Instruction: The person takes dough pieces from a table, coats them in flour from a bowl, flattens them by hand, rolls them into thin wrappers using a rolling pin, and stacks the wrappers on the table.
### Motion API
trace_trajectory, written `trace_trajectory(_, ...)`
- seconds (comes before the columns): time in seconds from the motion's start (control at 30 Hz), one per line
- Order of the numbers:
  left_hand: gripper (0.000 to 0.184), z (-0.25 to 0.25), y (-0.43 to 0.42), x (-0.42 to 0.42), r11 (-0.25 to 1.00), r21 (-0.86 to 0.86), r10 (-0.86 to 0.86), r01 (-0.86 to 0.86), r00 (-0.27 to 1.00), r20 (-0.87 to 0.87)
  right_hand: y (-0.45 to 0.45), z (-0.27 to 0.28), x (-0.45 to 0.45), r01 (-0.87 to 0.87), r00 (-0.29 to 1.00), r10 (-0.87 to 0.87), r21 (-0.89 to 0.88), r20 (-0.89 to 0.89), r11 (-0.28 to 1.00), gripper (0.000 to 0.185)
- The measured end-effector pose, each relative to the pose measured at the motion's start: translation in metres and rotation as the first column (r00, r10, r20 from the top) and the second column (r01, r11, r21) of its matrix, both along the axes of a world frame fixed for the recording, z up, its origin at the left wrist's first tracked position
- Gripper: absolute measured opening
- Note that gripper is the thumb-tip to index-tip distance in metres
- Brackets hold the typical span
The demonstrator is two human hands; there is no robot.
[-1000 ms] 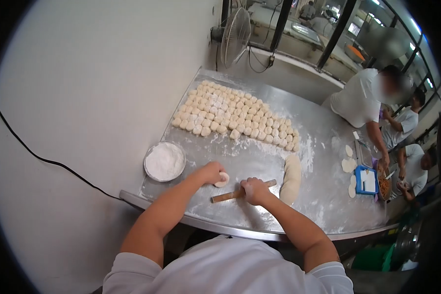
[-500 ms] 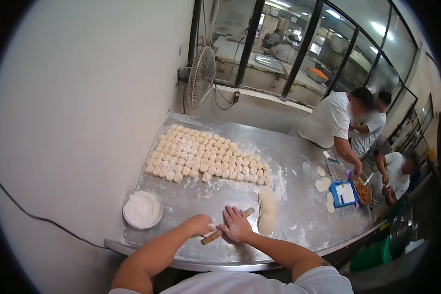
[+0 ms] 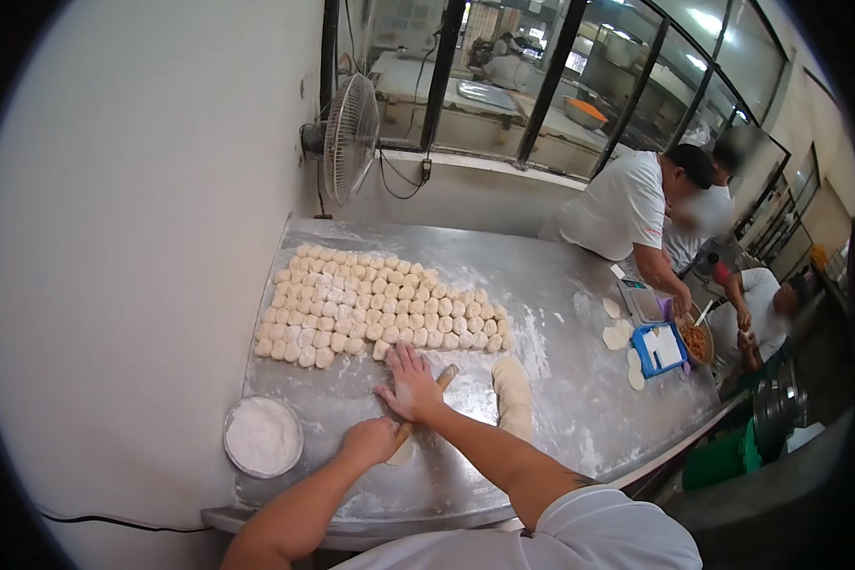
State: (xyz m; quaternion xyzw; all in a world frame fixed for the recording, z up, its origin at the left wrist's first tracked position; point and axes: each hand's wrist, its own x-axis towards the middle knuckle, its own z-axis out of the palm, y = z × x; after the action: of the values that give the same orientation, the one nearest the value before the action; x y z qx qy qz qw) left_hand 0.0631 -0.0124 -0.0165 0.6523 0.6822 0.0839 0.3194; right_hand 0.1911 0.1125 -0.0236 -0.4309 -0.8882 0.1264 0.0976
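Note:
My left hand (image 3: 369,440) is closed at the edge of a small flat dough disc (image 3: 402,455), beside the lower end of a wooden rolling pin (image 3: 444,379); its fingertips are partly hidden. The pin lies slanted on the metal table. My right hand (image 3: 410,385) stretches across the pin's middle with fingers spread, their tips close to a dough ball (image 3: 381,351) at the near edge of many floured dough balls (image 3: 389,294). Right of the pin rests a thick dough log (image 3: 513,399), partly covered by my right forearm.
A bowl of flour (image 3: 263,436) stands at the table's left edge. On the right are flat dough rounds (image 3: 617,336), a blue tray (image 3: 659,350), a scale (image 3: 646,304) and a bowl of filling (image 3: 695,340). Co-workers (image 3: 617,204) stand there. A fan (image 3: 350,140) hangs behind.
My right hand has moved forward and left, from the rolling pin toward the dough balls. My left hand is now at the pin's lower end. The view has turned slightly.

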Motion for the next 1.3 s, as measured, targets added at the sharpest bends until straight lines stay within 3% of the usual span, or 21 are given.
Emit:
trace_trajectory(0.07, 0.041, -0.016, 0.001, -0.003, 1.000, -0.002, -0.015, 0.015, 1.000, 0.025, -0.009, -0.007, 0.014, -0.037, 0.992, 0.040, 0.026, -0.117, 0.999, 0.077)
trace_trajectory(0.17, 0.038, -0.037, 0.009, -0.008, 1.000, -0.026, 0.008, -0.005, 0.992, 0.126, -0.045, -0.012, 0.078, -0.081, 0.997, 0.081, 0.007, 0.013, 0.997, 0.065)
trace_trajectory(0.2, 0.037, -0.041, 0.011, -0.009, 0.999, -0.028, 0.028, -0.024, 0.986, 0.166, -0.061, -0.009, 0.102, -0.092, 0.992, 0.084, 0.088, 0.090, 0.992, 0.058)
trace_trajectory(0.23, 0.036, -0.044, 0.011, -0.010, 0.998, -0.036, 0.055, -0.048, 0.977, 0.207, -0.072, -0.002, 0.124, -0.115, 0.989, 0.112, 0.025, 0.094, 0.993, 0.058)
trace_trajectory(0.33, 0.034, -0.049, 0.007, -0.014, 0.934, -0.356, 0.212, -0.018, 0.832, 0.513, -0.085, 0.000, 0.157, -0.123, 0.984, 0.124, -0.018, 0.124, 0.992, 0.058)
trace_trajectory(0.4, 0.036, -0.039, 0.013, -0.015, 0.925, -0.355, 0.016, 0.133, 0.922, 0.387, -0.071, -0.003, 0.135, -0.153, 0.969, 0.143, 0.034, 0.199, 0.988, 0.064)
trace_trajectory(0.47, 0.038, -0.010, 0.010, -0.011, 0.965, -0.223, -0.103, 0.142, 0.979, 0.177, -0.054, 0.009, 0.082, -0.032, 0.982, 0.039, -0.042, 0.184, 0.999, 0.072)
trace_trajectory(0.53, 0.041, 0.004, 0.006, -0.002, 0.983, -0.171, -0.056, 0.062, 0.998, 0.040, -0.031, -0.001, 0.037, 0.044, 0.994, -0.050, 0.061, 0.101, 0.997, 0.076)
trace_trajectory(0.63, 0.043, 0.015, 0.007, -0.004, 0.992, -0.084, 0.099, -0.096, 0.995, 0.031, -0.005, -0.010, -0.011, 0.135, 0.991, -0.136, 0.117, 0.001, 0.984, 0.077)
trace_trajectory(0.77, 0.044, 0.000, 0.008, -0.010, 0.992, -0.052, 0.117, -0.113, 0.989, 0.086, -0.016, -0.015, 0.005, 0.083, 0.978, -0.080, 0.009, -0.193, 0.996, 0.068)
trace_trajectory(0.83, 0.040, -0.032, 0.014, -0.013, 0.989, 0.000, 0.144, -0.146, 0.973, 0.178, -0.044, -0.019, 0.059, -0.001, 1.000, 0.001, 0.008, 0.030, 1.000, 0.061)
trace_trajectory(0.93, 0.032, -0.010, 0.016, -0.019, 0.914, -0.386, 0.290, -0.126, 0.867, 0.405, -0.079, -0.008, 0.134, -0.115, 0.987, 0.106, 0.070, 0.117, 0.991, 0.057)
trace_trajectory(0.97, 0.027, -0.012, 0.016, -0.019, 0.911, -0.392, 0.311, -0.128, 0.838, 0.449, -0.079, -0.009, 0.142, -0.132, 0.983, 0.122, 0.064, 0.136, 0.989, 0.059)
trace_trajectory(1.07, 0.033, -0.008, 0.019, -0.022, 0.906, -0.423, 0.166, -0.011, 0.929, 0.330, -0.067, -0.019, 0.114, -0.038, 0.987, 0.027, 0.066, 0.155, 0.997, 0.064)
trace_trajectory(1.17, 0.036, 0.016, 0.009, -0.018, 0.979, -0.191, 0.085, -0.065, 0.992, 0.095, -0.035, 0.001, 0.036, 0.157, 0.969, -0.158, 0.020, 0.190, 0.987, 0.072)
trace_trajectory(1.27, 0.038, 0.017, 0.013, -0.017, 0.992, -0.077, 0.098, -0.097, 0.995, 0.007, -0.006, -0.012, -0.013, 0.292, 0.952, -0.300, 0.109, 0.067, 0.950, 0.069)
trace_trajectory(1.3, 0.037, 0.006, 0.015, -0.020, 0.993, -0.052, 0.112, -0.111, 0.994, 0.017, -0.005, -0.014, -0.012, 0.240, 0.971, -0.240, 0.093, -0.007, 0.966, 0.067)
